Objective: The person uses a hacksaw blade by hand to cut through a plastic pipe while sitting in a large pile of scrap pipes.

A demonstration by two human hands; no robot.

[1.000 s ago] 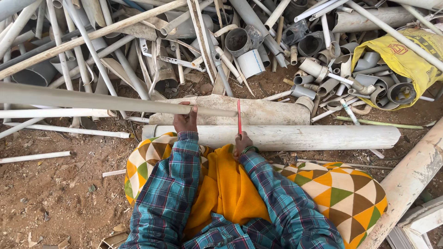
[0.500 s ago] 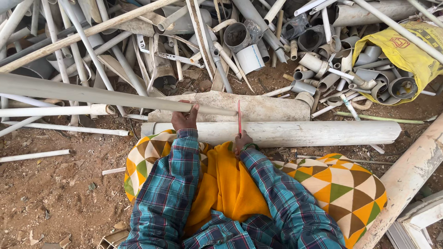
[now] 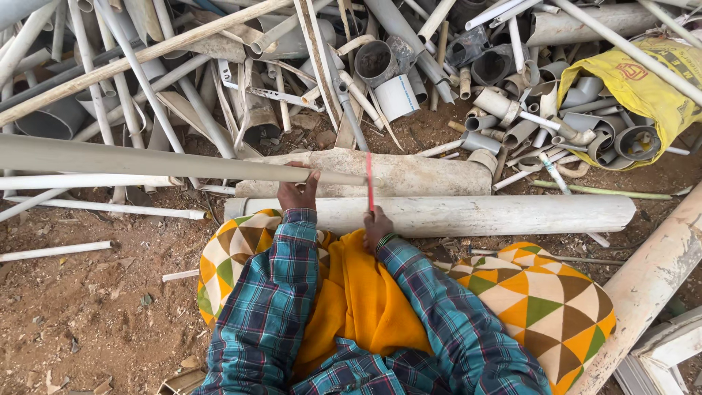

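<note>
My left hand point(image 3: 297, 192) grips a long grey plastic pipe point(image 3: 146, 159) that runs off to the left and rests across two thick dusty pipes. My right hand point(image 3: 376, 225) holds a thin red saw blade point(image 3: 369, 181) upright against the end of that grey pipe. The nearer thick white pipe point(image 3: 475, 213) lies just past my knees; the farther one point(image 3: 409, 172) is behind it. Both sleeves are blue plaid, over orange cloth and a patterned skirt.
A big heap of scrap plastic pipes and fittings point(image 3: 409, 66) fills the far side. A yellow sack point(image 3: 636, 88) of pipe pieces sits at the upper right. Thin white pipes point(image 3: 95, 208) lie on the red dirt at left. A thick pale pipe point(image 3: 651, 285) slants at right.
The view has tipped slightly; the hands, the red blade and the grey pipe stay in almost the same place.
</note>
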